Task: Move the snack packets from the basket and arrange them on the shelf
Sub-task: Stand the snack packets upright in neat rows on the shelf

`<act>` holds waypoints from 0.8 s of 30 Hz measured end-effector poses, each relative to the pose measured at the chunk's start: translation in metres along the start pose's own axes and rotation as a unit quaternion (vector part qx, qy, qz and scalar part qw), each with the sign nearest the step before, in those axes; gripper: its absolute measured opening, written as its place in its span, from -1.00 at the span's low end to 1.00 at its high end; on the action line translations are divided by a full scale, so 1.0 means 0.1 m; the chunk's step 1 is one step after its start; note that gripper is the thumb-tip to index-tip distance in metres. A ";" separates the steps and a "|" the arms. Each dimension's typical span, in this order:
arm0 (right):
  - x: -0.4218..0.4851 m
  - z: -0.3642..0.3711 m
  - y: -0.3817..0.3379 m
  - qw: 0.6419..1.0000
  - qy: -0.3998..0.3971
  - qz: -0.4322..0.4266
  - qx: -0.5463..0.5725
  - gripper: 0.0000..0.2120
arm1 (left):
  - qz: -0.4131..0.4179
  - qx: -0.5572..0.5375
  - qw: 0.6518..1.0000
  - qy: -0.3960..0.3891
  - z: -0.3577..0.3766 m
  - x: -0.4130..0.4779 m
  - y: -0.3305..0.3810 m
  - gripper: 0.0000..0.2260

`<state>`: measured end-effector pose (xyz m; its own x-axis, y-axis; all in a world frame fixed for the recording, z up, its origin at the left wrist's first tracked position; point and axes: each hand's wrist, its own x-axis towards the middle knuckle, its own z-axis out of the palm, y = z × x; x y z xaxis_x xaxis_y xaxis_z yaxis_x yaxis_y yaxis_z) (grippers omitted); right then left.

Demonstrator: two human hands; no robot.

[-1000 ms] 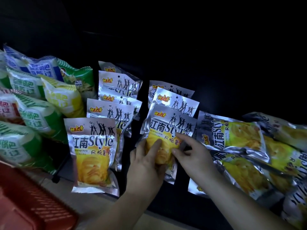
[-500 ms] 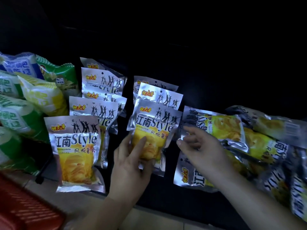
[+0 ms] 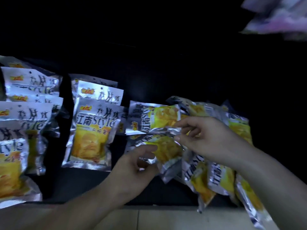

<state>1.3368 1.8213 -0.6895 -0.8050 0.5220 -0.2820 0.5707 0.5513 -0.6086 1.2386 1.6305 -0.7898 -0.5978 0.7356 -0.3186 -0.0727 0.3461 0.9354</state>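
Observation:
Silver and yellow snack packets stand on a dark shelf. One overlapping row is at the left, and a second row ends in a front packet. To the right several packets lie in a loose pile. My right hand pinches the foil edge of a sideways packet between index finger and thumb. Just below it, my left hand holds the edge of another sideways packet with curled fingers and thumb. The basket is out of view.
Blurred pink and purple packets show at the upper right, on a higher level. The back of the shelf is black and nothing can be made out there. Pale floor tiles run along the bottom below the shelf's front edge.
My view has swung right, so the green packets and the red basket have left the frame. Both hands moved from the middle row's front packet to the sideways packets in the pile.

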 end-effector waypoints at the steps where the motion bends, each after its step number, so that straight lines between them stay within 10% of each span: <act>1: -0.10 -0.08 0.09 0.999 0.031 0.003 0.012 -0.81 | -0.013 -0.002 1.000 -0.008 0.07 0.03 0.12 -0.73; 6: -0.44 0.15 0.59 0.970 0.237 0.032 0.048 -0.88 | -0.014 0.057 0.996 -0.064 0.39 0.05 0.51 -0.87; 12: -0.53 0.62 0.70 0.973 0.225 -0.024 0.041 -0.71 | 0.009 0.225 0.973 0.053 0.28 0.19 0.33 -0.71; 20: -0.55 0.81 0.78 0.962 0.255 -0.024 0.089 -0.63 | 0.146 0.232 0.961 0.043 0.72 0.23 0.00 -0.94; 24: -0.59 0.81 0.89 0.955 0.294 -0.019 0.046 -0.61 | 0.067 0.095 0.993 0.028 0.75 0.30 0.09 -0.89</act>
<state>1.4223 1.7868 -0.7867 -0.5797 0.7924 0.1899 0.5047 0.5322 -0.6798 1.2805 1.6992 -0.8026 -0.6360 0.7504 -0.1800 0.1587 0.3555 0.9211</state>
